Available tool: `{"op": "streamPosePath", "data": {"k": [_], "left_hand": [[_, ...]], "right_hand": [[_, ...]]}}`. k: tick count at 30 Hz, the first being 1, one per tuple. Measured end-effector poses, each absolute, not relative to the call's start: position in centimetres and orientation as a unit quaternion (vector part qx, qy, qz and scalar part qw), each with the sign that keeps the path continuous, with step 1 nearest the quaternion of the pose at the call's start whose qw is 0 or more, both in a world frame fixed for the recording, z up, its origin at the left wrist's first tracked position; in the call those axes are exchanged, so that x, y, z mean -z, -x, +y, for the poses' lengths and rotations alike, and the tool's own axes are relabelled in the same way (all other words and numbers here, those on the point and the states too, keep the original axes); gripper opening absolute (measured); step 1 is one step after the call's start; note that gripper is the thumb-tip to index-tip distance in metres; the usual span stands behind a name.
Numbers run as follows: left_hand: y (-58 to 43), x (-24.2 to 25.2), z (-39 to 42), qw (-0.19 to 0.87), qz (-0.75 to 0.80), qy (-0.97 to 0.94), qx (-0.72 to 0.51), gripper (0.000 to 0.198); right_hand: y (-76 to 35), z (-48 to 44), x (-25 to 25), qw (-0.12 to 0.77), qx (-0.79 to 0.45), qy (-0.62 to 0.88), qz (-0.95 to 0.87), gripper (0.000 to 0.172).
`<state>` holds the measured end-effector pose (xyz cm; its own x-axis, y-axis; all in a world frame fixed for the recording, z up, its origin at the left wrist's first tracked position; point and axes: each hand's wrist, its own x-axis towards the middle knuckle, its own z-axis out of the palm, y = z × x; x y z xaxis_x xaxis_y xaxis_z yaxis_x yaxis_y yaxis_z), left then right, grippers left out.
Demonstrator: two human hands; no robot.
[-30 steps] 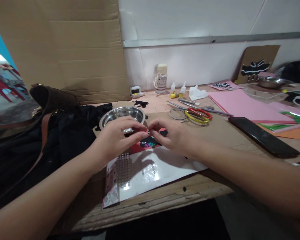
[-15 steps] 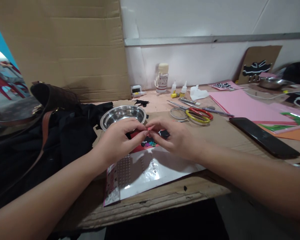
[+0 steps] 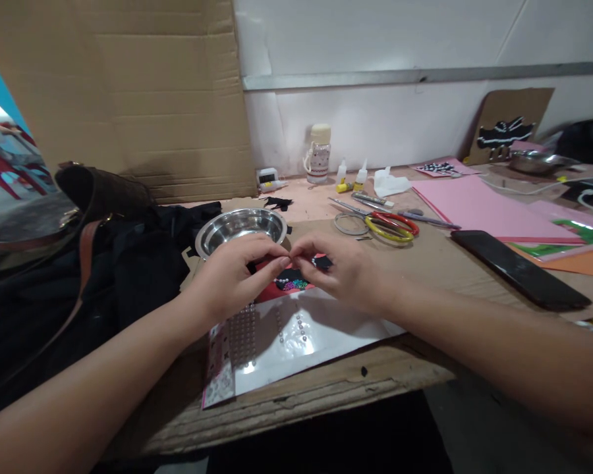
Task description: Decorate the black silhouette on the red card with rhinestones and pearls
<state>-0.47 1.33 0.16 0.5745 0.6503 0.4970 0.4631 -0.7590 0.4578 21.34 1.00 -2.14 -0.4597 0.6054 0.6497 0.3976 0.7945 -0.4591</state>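
Note:
My left hand (image 3: 234, 273) and my right hand (image 3: 338, 270) meet fingertip to fingertip above a red and black craft piece (image 3: 289, 280) set with coloured beads. Both hands are pinched closed on something too small to make out. Just in front of them lies a glossy white sheet of stick-on rhinestones (image 3: 286, 339), with rows of gems at its left end. A steel bowl (image 3: 240, 227) stands right behind my left hand.
A black bag with a brown strap (image 3: 93, 263) fills the left side. Scissors, bangles (image 3: 393, 227) and glue bottles (image 3: 360, 176) lie behind my hands. A black phone (image 3: 518, 268), pink paper (image 3: 479, 207) and a second bowl (image 3: 536, 161) are on the right. Cardboard stands at the back left.
My fingertips have closed together more tightly over the craft piece; the hands stay in the same place. The camera shifted slightly.

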Motion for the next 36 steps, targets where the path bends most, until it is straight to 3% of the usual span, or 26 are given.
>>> {"op": "streamPosePath", "data": {"k": [14,26,36], "left_hand": [[0.4,-0.4,1.2,0.137,0.336,-0.869,-0.337,0.016],[4.4,-1.1,5.2,0.051,0.52,-0.796,-0.307,0.023],[4.7,0.0,6.1,0.051,0.545,-0.792,-0.271,0.027]], "right_hand": [[-21.5,0.8,2.1,0.449,-0.086,0.273,-0.846,0.012],[-21.4,1.0,2.0,0.435,-0.096,0.279,-0.85,0.012],[-21.5,0.9,2.0,0.417,-0.101,0.284,-0.857,0.012]]}}
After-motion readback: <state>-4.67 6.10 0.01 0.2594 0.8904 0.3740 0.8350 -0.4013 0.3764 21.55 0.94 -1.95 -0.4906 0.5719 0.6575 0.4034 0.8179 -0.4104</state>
